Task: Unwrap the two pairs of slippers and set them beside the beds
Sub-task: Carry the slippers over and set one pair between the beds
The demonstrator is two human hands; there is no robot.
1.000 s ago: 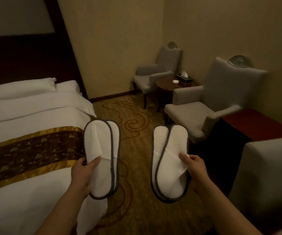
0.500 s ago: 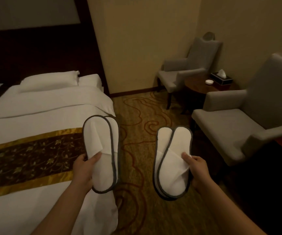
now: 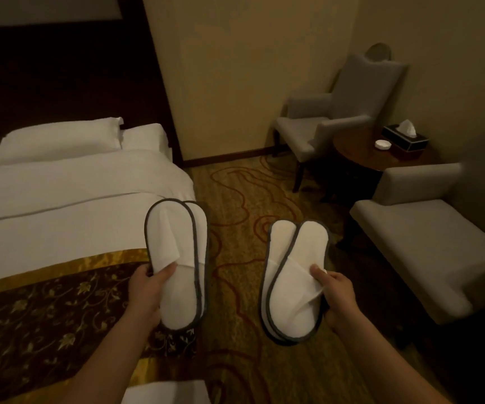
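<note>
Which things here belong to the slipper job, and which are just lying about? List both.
Job: left slipper pair, gripped by the left hand; right slipper pair, gripped by the right hand; bed.
Lying about: far armchair; near armchair; round table; tissue box; small white dish; pillows.

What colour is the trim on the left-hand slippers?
Dark grey piping on the flat white cloth slippers, clearest in head view.

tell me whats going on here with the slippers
A person is beside the bed, a pair of white, grey-edged slippers in each hand. The left hand holds the left pair over the bed's edge; the right hand pinches the right pair above the carpet. No wrapper shows on either, and neither pair is set down yet.
</note>
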